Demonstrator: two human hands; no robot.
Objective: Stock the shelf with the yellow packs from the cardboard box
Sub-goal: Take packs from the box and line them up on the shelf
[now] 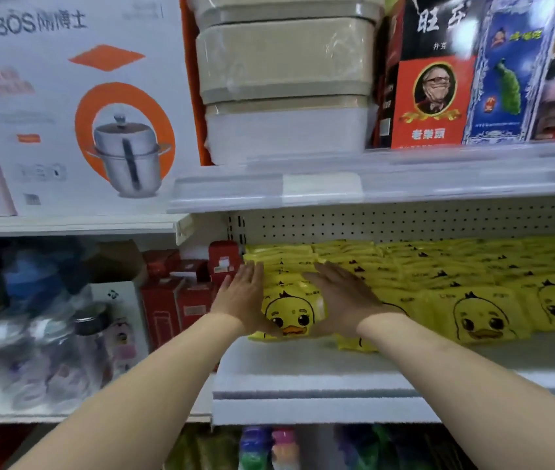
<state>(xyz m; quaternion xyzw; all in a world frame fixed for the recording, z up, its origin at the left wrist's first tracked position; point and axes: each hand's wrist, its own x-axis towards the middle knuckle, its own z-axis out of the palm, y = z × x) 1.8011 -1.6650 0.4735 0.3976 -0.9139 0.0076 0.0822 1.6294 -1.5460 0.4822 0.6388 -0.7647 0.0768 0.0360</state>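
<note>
The yellow packs [291, 313] stand on edge on the white shelf [303, 371], packed in rows that run from near to far. Each pack's flat face is turned toward the near side, with a cartoon duck face upright on it. The rows fill the shelf from its left end rightward, back to the pegboard [405, 222]. One more yellow pack [354, 344] sits lower, in front, just right of the leftmost row.

Both hands are on the leftmost row. The left hand [240, 295] lies flat against the row's left side, fingers straight and close together, pointing far. The right hand [342, 298] presses the row's right side and upper edge, fingers likewise straight and pointing far and a little left. The palms face each other with the front pack between them. Neither hand curls round anything.

Small dark print at the tops of the packs is too blurred to read. On the higher shelf at left, a large white box [65, 106] showing a steel pot reads "GOBOS" beside Chinese characters. To its right are stacked beige tubs [286, 62], then a black-and-red carton [428, 96] with Chinese writing and a blue carton [506, 79] showing a green peacock. Red boxes [223, 259] stand just left of the yellow rows.
</note>
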